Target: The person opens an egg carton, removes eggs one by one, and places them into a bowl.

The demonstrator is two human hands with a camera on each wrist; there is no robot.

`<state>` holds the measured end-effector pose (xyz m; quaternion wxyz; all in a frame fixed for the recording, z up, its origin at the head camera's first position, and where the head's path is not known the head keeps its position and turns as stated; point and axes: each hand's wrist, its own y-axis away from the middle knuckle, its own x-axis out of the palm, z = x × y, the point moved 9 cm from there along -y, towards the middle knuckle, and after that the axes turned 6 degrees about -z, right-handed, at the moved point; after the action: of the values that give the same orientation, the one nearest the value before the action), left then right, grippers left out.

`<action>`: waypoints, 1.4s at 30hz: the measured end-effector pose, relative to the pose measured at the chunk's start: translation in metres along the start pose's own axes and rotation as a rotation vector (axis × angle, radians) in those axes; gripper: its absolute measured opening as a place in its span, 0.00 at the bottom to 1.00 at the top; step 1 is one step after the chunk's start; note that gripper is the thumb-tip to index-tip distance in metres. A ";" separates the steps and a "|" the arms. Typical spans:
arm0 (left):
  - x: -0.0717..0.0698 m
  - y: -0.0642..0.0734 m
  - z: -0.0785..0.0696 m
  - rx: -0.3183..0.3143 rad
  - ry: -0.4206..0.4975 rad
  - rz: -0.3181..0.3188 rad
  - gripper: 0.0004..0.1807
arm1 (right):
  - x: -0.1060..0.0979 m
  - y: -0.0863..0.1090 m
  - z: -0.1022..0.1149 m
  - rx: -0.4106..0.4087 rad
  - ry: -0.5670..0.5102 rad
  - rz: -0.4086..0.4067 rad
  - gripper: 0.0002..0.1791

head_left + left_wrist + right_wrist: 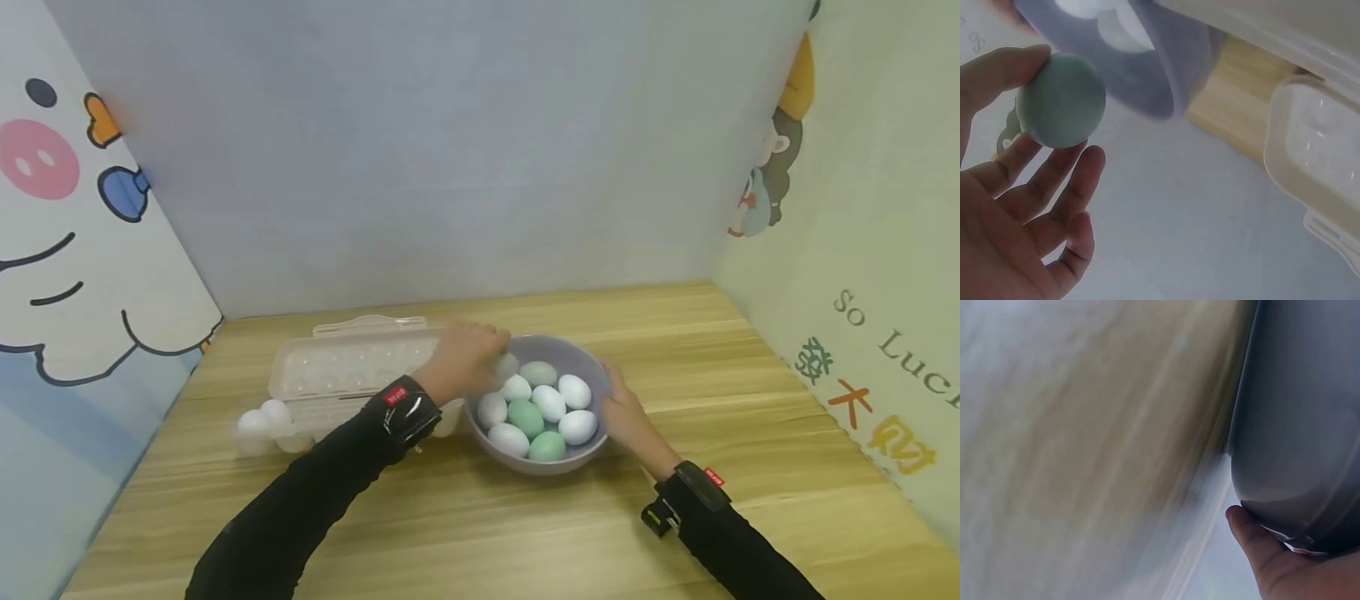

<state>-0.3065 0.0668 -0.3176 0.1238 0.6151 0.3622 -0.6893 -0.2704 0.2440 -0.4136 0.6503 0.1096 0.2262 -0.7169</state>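
Observation:
A pale green egg (1061, 100) is pinched between the thumb and fingers of my left hand (467, 358), at the left rim of the bowl in the head view. The round grey-purple bowl (542, 467) holds several white and green eggs (527, 417). My right hand (627, 412) grips the bowl's right side, its fingertips partly hidden behind the rim. In the right wrist view, a digit (1257, 540) presses against the bowl's outer wall (1297, 450).
Left of the bowl lies a clear plastic egg carton (348, 367) with its lid up, partly covered by my left forearm. White eggs (255, 423) sit at its left end. A plain wall (450, 167) stands behind the wooden table (540, 542), with patterned panels at both sides.

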 end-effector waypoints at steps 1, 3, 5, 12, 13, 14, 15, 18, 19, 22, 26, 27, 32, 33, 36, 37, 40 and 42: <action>0.006 -0.003 -0.003 0.009 -0.015 0.022 0.16 | 0.001 0.000 -0.001 -0.001 -0.002 0.001 0.30; 0.018 -0.008 -0.009 0.016 -0.026 0.062 0.16 | 0.002 0.000 -0.001 -0.006 -0.003 0.001 0.30; 0.026 -0.011 -0.014 0.015 -0.019 0.095 0.16 | 0.003 -0.001 -0.002 -0.011 -0.002 0.003 0.31; 0.045 -0.018 -0.025 0.018 -0.011 0.175 0.12 | 0.001 -0.001 -0.002 -0.015 0.021 0.006 0.31; 0.047 -0.018 -0.025 0.017 -0.017 0.184 0.12 | 0.001 0.000 -0.001 -0.016 0.013 0.007 0.31; 0.049 -0.017 -0.025 0.012 -0.020 0.194 0.13 | 0.001 0.000 0.000 -0.017 0.008 0.008 0.31; 0.050 -0.017 -0.025 0.007 -0.026 0.203 0.15 | 0.001 0.000 0.001 -0.018 0.004 0.010 0.31; 0.054 -0.015 -0.024 -0.020 -0.035 0.217 0.20 | 0.001 0.000 0.004 -0.030 -0.009 0.011 0.31; 0.055 -0.015 -0.023 -0.030 -0.036 0.218 0.22 | 0.001 0.000 0.004 -0.033 -0.011 0.010 0.31; 0.059 -0.014 -0.021 -0.048 -0.039 0.218 0.27 | 0.001 0.000 0.005 -0.038 -0.010 0.007 0.31; 0.057 -0.010 -0.021 -0.064 -0.008 0.217 0.29 | 0.001 0.000 0.002 -0.026 0.000 0.009 0.31; 0.054 -0.009 -0.021 -0.069 0.005 0.213 0.28 | 0.001 0.000 0.001 -0.022 0.002 0.010 0.32; 0.025 0.005 -0.007 -0.121 0.017 0.190 0.26 | 0.001 -0.001 0.001 -0.027 0.025 0.014 0.32; 0.018 0.009 -0.001 -0.127 0.006 0.174 0.25 | 0.000 -0.001 0.001 -0.031 0.028 0.014 0.32; -0.003 0.025 0.022 -0.155 -0.019 0.123 0.23 | 0.000 -0.001 0.002 -0.036 0.025 0.016 0.32; -0.011 0.032 0.031 -0.167 -0.020 0.104 0.23 | 0.000 -0.001 0.003 -0.034 0.020 0.017 0.33; -0.034 0.057 0.060 -0.207 -0.039 0.050 0.22 | 0.002 0.000 0.003 -0.029 0.017 0.026 0.33; -0.049 0.076 0.080 -0.238 -0.056 0.028 0.22 | 0.003 0.001 0.003 -0.022 0.013 0.029 0.33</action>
<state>-0.3097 -0.0523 -0.2998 0.2158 0.5815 0.4292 -0.6566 -0.2690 0.2399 -0.4128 0.6602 0.1102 0.2369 -0.7042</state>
